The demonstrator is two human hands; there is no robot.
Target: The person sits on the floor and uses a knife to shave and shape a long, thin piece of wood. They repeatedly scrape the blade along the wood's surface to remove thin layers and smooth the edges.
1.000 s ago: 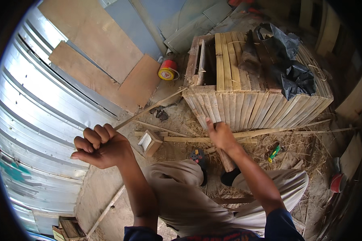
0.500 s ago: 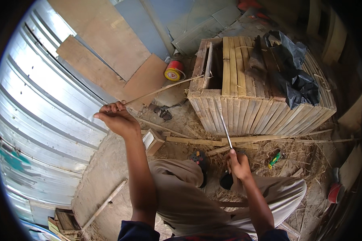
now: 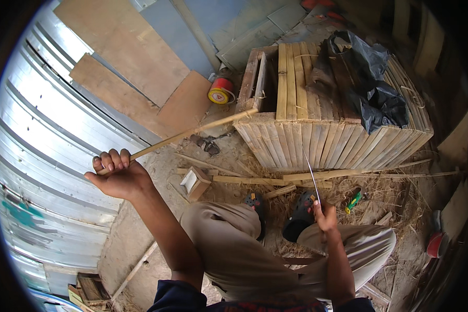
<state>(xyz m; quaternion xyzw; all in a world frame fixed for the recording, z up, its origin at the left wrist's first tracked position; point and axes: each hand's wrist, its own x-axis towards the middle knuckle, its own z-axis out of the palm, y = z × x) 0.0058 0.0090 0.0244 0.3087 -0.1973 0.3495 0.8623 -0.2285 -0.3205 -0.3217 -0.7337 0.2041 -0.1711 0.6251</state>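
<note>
My left hand [image 3: 117, 174], out at the left, has its fingers closed round one end of a long bamboo strip [image 3: 190, 132]. The strip slants up to the right, and its far end overlaps the near left corner of a box of bamboo slats [image 3: 317, 143]; I cannot tell if they touch. My right hand [image 3: 326, 217], above my right knee, grips a knife with a long thin blade [image 3: 313, 176]. Its handle is mostly hidden in my fingers. The blade points up and away, its tip in front of the slatted side.
Black plastic sheeting [image 3: 385, 106] lies on the box. Wooden pieces [image 3: 244, 180] and straw cover the floor before it, with a green-handled tool [image 3: 353, 202] at right. A red and yellow bucket [image 3: 221, 91] lies near leaning boards [image 3: 125, 52]. Corrugated metal [image 3: 47, 140] walls the left.
My left hand has moved left and down with the bamboo strip, which now shows a broader face. My right hand has shifted right and a little down with the knife.
</note>
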